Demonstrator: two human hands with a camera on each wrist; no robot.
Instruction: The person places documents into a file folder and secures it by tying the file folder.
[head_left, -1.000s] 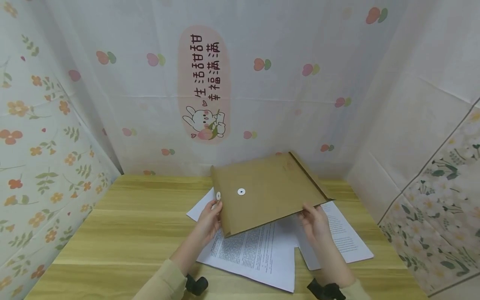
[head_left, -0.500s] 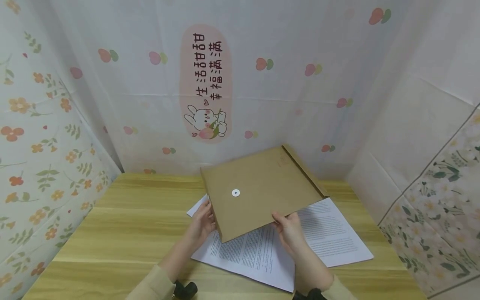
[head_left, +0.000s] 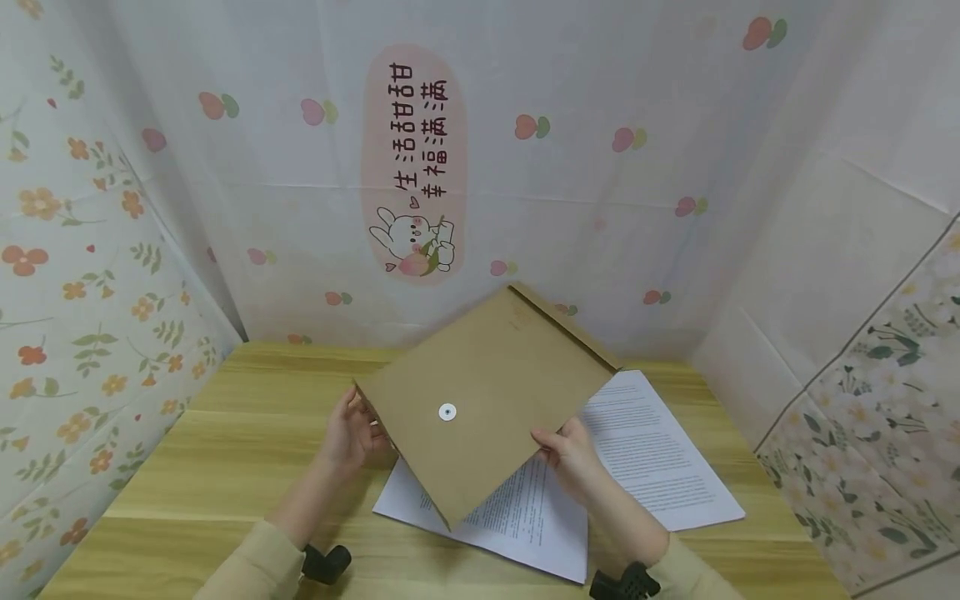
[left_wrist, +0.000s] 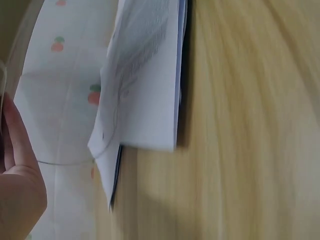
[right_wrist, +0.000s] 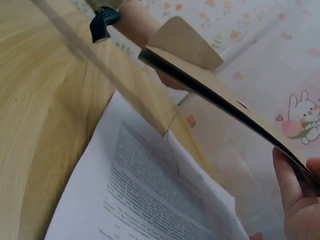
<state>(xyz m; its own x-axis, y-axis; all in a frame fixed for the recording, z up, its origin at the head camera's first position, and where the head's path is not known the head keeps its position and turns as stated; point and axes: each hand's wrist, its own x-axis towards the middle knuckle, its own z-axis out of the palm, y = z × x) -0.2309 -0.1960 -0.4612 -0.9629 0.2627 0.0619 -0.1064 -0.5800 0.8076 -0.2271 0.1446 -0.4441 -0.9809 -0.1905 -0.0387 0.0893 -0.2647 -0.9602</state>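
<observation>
A brown kraft document envelope (head_left: 495, 358) with a white button disc (head_left: 447, 412) is held tilted above the printed papers, one corner pointing toward the person. My right hand (head_left: 576, 461) pinches its near right edge, thumb on top. My left hand (head_left: 351, 435) holds it at the left edge, with some fingers hidden behind. In the right wrist view, the flap (right_wrist: 187, 42) stands raised from the envelope's end, partly covering the left hand. From the left hand (left_wrist: 22, 170) a thin string (left_wrist: 65, 163) hangs across the left wrist view.
Below the envelope lies one stack of printed papers (head_left: 551, 542), with another stack (head_left: 652, 458) to its right. Both rest on a wood-grain table (head_left: 247, 450). Patterned cloth (head_left: 600, 225) hangs behind it and along both sides.
The envelope has shifted left and turned, its near corner coming closer to the person. My left hand has moved left with it; my right hand has slid left along the near edge.
</observation>
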